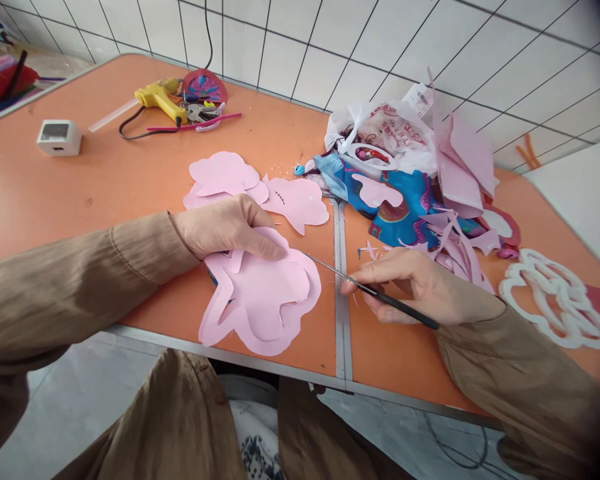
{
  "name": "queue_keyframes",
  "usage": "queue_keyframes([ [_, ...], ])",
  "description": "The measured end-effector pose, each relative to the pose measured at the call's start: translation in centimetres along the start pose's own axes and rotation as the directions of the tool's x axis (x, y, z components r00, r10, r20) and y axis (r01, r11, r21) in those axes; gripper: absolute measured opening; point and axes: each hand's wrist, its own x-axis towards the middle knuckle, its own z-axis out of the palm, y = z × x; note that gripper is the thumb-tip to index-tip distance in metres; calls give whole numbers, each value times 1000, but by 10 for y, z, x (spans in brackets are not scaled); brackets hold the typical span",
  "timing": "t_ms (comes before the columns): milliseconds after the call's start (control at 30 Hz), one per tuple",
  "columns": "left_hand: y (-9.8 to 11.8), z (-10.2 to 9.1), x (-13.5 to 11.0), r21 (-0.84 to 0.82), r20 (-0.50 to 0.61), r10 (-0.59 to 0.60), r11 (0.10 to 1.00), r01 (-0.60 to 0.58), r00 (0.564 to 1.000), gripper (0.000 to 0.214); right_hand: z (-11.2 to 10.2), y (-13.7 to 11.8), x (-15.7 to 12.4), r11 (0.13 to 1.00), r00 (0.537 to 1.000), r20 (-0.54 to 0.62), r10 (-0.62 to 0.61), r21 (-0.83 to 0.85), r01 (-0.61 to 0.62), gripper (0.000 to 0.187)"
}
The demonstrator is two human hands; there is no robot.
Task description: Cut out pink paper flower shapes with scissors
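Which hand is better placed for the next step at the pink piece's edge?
Probably the right hand: it holds the black-handled tool, whose thin metal end points at that edge. The left hand is occupied gripping the pink piece against the table.

Orange table [105,173] against a white tiled wall [260,40]. On its left, a white cube [59,138] near a yellow glue gun [163,99]; farther right, a plastic bag [415,130] behind blue cloth [415,200].

The layered, wavy-edged pink cutout [267,287], deeply notched, is close to the table [105,193]'s front edge. The slim black-handled tool [403,309] slants, metal tip near the cutout's upper right rim.
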Motion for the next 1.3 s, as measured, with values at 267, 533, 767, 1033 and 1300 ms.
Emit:
queue_keyframes([
  [267, 1, 0, 0, 10, -1, 7, 1000, -7, 1000, 20, 1, 3, 2, 995, 998, 14, -68, 67, 67, 25],
  [533, -1, 0, 1, 28, 0, 20, 999, -20, 1000, 22, 4, 7, 3, 996, 998, 9, -55, 67, 54, 28],
  [767, -1, 1, 2, 0, 21, 21, 1000, -21, 1000, 23, 7, 1, 6, 1000, 1000, 11, -13, 26, 13, 28],
  [1033, -3, 2, 2, 13, 46, 22, 1000, -23, 999, 21, 10, 0, 9, 998, 999, 16, -47, 39, 46, 28],
  [1300, -2, 2, 1, 24, 34, 21, 999, -22, 999, 20, 10, -1, 9, 999, 999, 24, -24, 29, 24, 30],
])
